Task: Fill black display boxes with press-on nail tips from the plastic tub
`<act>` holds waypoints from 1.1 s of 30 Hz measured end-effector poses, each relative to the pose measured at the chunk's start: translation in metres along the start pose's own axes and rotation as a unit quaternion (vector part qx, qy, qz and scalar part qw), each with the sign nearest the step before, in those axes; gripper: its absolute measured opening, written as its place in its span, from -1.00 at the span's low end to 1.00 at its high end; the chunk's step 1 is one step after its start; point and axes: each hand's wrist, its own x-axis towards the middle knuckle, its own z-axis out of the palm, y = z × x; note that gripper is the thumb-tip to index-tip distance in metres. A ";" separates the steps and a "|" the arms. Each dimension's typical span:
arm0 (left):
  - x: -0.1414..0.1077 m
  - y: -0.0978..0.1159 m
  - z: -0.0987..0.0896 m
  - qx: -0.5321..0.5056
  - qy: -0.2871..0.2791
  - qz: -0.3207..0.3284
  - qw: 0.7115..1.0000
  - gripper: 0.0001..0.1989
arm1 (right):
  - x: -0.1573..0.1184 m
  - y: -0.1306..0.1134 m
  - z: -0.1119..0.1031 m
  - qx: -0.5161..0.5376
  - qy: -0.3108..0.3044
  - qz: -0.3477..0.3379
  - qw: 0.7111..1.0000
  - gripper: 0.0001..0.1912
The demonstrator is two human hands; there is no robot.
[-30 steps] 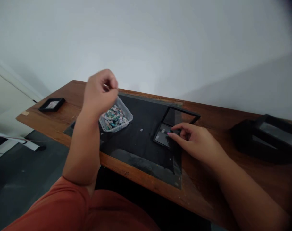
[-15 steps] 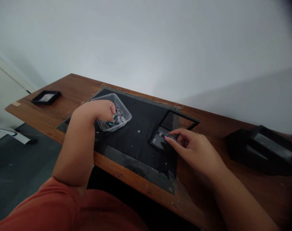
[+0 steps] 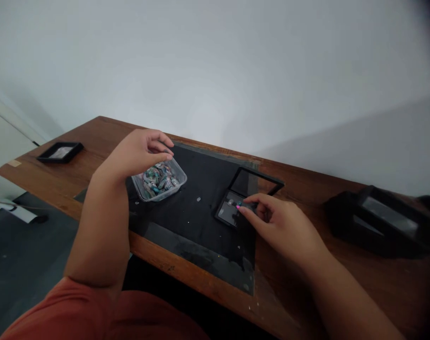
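My left hand [image 3: 149,152] hovers above the near-left rim of a clear plastic tub [image 3: 165,194], fingers apart and nothing visible in them. The tub holds a heap of small shiny pieces [image 3: 158,179], mostly teal and silver. Over a shallow black display case [image 3: 226,218], the thumb and index finger of my right hand [image 3: 271,215] pinch a tiny pink-and-teal piece [image 3: 238,207]. The case's framed, see-through lid [image 3: 276,188] stands raised at its back. Inside the case lies a small pale piece [image 3: 231,202].
A black mat [image 3: 193,226] covers part of the wooden table [image 3: 94,137], with a small clear bit [image 3: 198,199] lying on it. At far left sits another black case [image 3: 60,152]. Stacked black cases [image 3: 381,222] stand on the right, near the wall.
My left hand has lifted out of the tub, and its fingers have spread. My right hand stays at the case, still pinching the small piece. The view has shifted slightly.
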 end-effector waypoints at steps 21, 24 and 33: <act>-0.038 0.062 0.105 -0.084 0.015 0.481 0.872 -0.81 | -0.012 -0.010 0.002 0.103 0.154 -0.180 0.966 -0.73; -0.037 0.061 0.111 -0.114 0.037 0.453 0.884 -0.81 | -0.013 -0.012 0.001 0.148 0.162 -0.198 0.956 -0.79; -0.037 0.061 0.120 -0.163 0.086 0.426 0.886 -0.85 | -0.016 -0.029 -0.001 0.302 0.118 -0.145 0.935 -0.82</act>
